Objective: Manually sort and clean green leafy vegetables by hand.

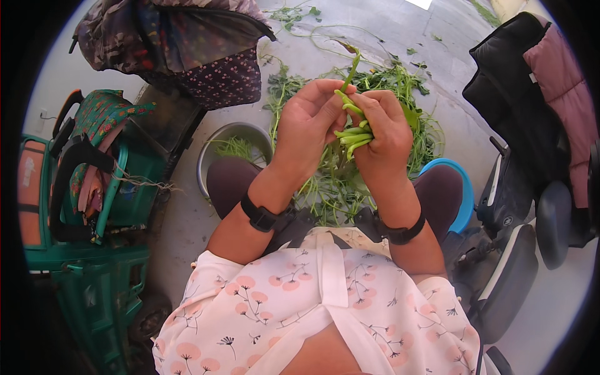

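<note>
My left hand (303, 125) and my right hand (389, 132) meet in front of me over a heap of leafy green vines (334, 197) on the floor. Between the left thumb and fingers is a thin green stem (354, 72), its dark, withered-looking tip pointing up and away. The right fingers curl round a small bundle of green stems (356, 136), whose pale cut ends stick out to the left. The right thumb and forefinger also come close to the single stem. Whether they touch it I cannot tell.
At my left knee stands a metal bowl (202, 164) with green stems inside; a blue basin (466, 197) sits by my right knee. A green three-wheeled vehicle (94, 275) is on the left, a scooter (500, 269) with a dark padded cover (506, 81) on the right. Loose vines trail across the far floor.
</note>
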A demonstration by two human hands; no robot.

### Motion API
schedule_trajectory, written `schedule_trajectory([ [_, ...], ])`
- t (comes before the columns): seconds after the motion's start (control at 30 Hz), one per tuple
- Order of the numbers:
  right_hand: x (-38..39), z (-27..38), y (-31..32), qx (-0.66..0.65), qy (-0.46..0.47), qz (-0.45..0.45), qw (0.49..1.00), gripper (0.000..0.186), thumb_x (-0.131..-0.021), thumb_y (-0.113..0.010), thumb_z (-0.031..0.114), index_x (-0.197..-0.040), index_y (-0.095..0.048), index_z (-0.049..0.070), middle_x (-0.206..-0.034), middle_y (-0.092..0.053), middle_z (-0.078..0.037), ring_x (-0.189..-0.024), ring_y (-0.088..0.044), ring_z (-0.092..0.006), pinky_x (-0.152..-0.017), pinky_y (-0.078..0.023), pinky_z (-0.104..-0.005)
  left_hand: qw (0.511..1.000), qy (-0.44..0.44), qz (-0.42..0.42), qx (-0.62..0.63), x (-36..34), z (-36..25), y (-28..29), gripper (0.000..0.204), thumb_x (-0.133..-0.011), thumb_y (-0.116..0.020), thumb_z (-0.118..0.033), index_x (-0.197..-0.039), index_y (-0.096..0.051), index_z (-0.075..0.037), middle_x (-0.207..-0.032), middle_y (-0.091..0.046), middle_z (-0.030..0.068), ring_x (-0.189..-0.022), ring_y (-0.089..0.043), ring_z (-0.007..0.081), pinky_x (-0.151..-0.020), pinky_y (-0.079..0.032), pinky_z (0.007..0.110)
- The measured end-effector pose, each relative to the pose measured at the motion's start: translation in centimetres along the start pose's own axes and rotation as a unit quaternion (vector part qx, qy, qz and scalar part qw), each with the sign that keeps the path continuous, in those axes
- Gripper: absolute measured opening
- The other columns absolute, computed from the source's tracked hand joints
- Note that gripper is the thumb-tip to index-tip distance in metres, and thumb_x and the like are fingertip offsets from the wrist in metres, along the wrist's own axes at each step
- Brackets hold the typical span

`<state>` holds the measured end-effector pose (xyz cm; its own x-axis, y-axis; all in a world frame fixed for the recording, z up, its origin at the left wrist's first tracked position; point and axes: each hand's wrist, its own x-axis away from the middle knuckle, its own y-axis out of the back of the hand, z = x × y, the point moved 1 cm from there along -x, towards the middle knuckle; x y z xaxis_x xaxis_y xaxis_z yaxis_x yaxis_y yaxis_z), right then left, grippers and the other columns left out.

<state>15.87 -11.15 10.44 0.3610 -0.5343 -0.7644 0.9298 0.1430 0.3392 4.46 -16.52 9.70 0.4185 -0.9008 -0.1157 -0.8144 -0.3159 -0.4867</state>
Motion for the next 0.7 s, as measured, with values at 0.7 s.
schedule_trajectory([
  [0.7, 1.8, -5.5, 9.7, -0.39, -0.301, -0.123, 0.861, 0.017, -0.098, -0.055, 0.018, -0.099, -0.056, 0.002, -0.069, -0.049, 0.0, -0.059, -0.048, -0.0072, -0.049, -0.036, -0.0209, 0.984, 0.026, 0.112, 0.133, -2.0, -6.8, -4.3, 0.015, -0.096, -0.056, -0.014, -0.101, -0.06, 0.0, -0.081, -0.057, 0.0025, -0.062, -0.049, 0.0082, -0.051, -0.038, 0.021],
])
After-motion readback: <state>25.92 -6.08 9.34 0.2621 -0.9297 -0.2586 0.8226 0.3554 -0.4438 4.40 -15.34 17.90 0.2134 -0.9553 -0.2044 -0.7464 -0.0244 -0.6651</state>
